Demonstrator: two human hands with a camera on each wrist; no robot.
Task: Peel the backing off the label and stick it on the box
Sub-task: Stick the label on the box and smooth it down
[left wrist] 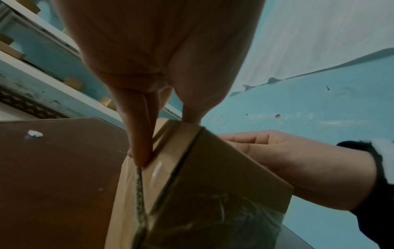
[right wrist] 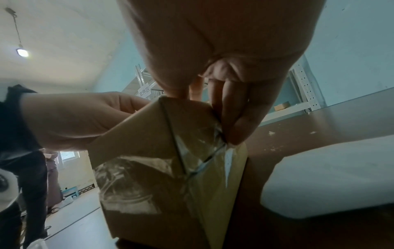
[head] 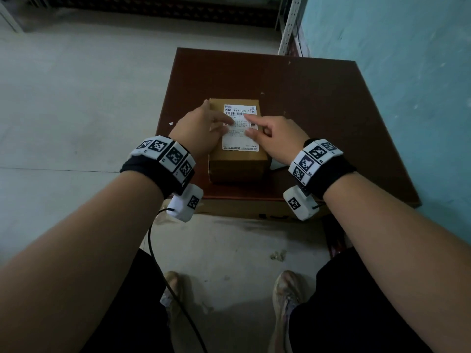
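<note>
Left hand [head: 201,128] flat, right hand [head: 276,135] fingers pressing label [head: 239,138], box [head: 238,166]

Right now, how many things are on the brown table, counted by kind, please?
Cardboard box: 1
Printed label, on the box top: 1
White sheet beside the box: 1
Small white scrap near the table edge: 1
Total: 4

We judge premises parcel storeroom: perforated metal shelving [right wrist: 304,89] against blue wall [head: 407,72], small boxes [left wrist: 72,82] on shelves, hanging sign [right wrist: 145,91], bare concrete floor [head: 76,98].
</note>
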